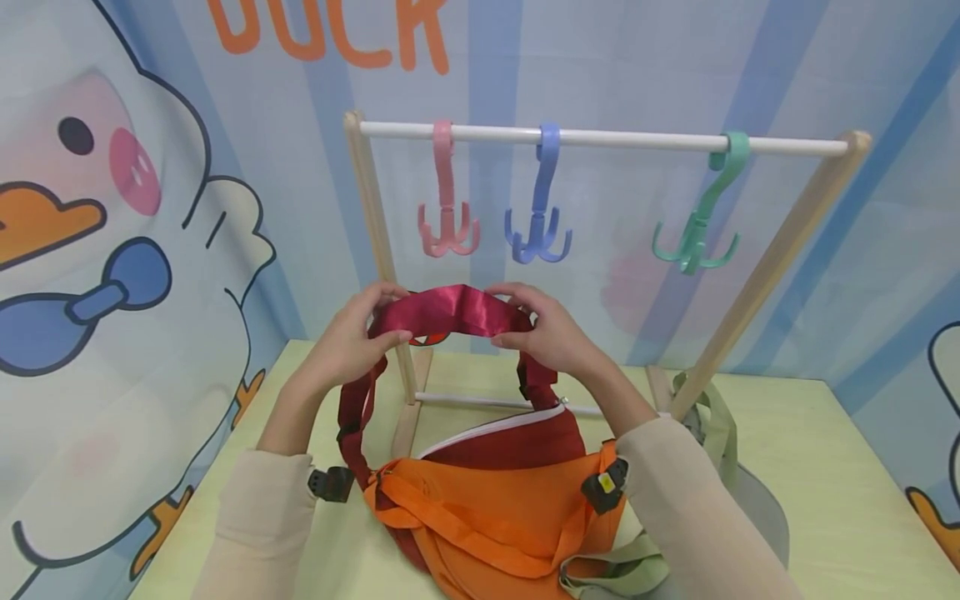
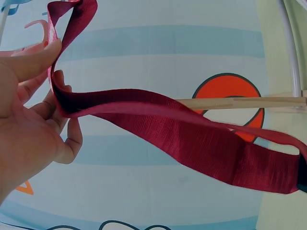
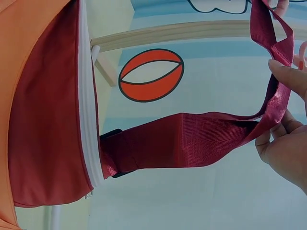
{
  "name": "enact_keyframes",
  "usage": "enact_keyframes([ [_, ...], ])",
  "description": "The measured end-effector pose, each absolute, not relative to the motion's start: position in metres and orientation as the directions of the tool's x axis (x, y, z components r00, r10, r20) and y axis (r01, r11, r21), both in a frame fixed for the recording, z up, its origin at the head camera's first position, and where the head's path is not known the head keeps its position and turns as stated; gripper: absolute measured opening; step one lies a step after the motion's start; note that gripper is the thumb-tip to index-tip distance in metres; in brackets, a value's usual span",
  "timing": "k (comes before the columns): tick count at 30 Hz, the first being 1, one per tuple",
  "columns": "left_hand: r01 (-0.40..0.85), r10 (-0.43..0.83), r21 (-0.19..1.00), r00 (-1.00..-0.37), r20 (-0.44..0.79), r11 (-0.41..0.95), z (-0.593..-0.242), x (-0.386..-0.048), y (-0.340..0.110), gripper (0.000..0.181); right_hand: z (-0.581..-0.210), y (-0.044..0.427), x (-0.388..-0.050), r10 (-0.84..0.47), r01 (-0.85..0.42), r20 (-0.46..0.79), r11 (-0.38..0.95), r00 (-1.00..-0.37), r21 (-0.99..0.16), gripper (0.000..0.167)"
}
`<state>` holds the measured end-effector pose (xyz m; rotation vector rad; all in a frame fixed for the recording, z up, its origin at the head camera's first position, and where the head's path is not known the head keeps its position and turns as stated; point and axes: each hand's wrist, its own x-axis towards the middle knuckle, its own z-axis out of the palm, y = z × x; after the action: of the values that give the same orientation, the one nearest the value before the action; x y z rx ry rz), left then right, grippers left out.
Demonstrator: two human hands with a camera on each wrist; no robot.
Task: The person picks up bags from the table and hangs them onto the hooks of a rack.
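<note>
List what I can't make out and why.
Red bag, lower body: head view, mostly covered by orange bag.
Orange bag's bottom: head view, cut off by lower edge.
Grey bag, partly: head view, behind right sleeve.
Black strap fitting: left wrist view, cut by right edge.

On the table (image 1: 832, 475) we see a rack (image 1: 637, 140), with the backdrop (image 1: 592, 67) behind it. From its top bar hang a left hook (image 1: 447, 221) and a middle hook (image 1: 538, 221), near each other, and a right hook (image 1: 701, 221) well apart. Before the rack lies a front bag (image 1: 517, 492), a second bag (image 1: 517, 442) just behind it. The second bag's strap (image 1: 435, 310) runs up between the left hand (image 1: 348, 342) and right hand (image 1: 558, 333). A third bag (image 1: 761, 504) lies rightward; the right sleeve (image 1: 697, 500) hides whether it touches the others.
</note>
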<state>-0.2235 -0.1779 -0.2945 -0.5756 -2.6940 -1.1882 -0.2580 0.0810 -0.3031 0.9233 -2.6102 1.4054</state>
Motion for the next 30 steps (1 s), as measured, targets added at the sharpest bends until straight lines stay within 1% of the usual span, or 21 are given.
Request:
enact_keyframes([
  [7,0.371,0.283,0.677,-0.928,0.242,0.636,-0.296,-0.224,-0.18,0.054,-0.299,0.08,-0.256,-0.475,-0.507,0.292,0.425,-0.83,-0.75,0.051],
  [18,0.381,0.281,0.647,-0.924,0.258,0.661,-0.294,-0.225,-0.188,0.049,-0.293,0.083,-0.256,-0.468,-0.494,0.273,0.453,-0.84,-0.743,0.048],
  [22,0.374,0.268,0.648,-0.928,0.261,0.664,-0.293,-0.227,-0.193,0.045,-0.292,0.086,-0.256,-0.459,-0.485,0.268,0.462,-0.847,-0.742,0.047],
  [28,0.359,0.254,0.668,-0.933,0.254,0.652,-0.29,-0.226,-0.199,0.046,-0.29,0.089,-0.255,-0.446,-0.479,0.269,0.47,-0.854,-0.741,0.047],
  [30,0.365,0.248,0.673,-0.931,0.268,0.643,-0.288,-0.225,-0.199,0.045,-0.29,0.089,-0.255,-0.438,-0.477,0.274,0.467,-0.856,-0.744,0.047],
])
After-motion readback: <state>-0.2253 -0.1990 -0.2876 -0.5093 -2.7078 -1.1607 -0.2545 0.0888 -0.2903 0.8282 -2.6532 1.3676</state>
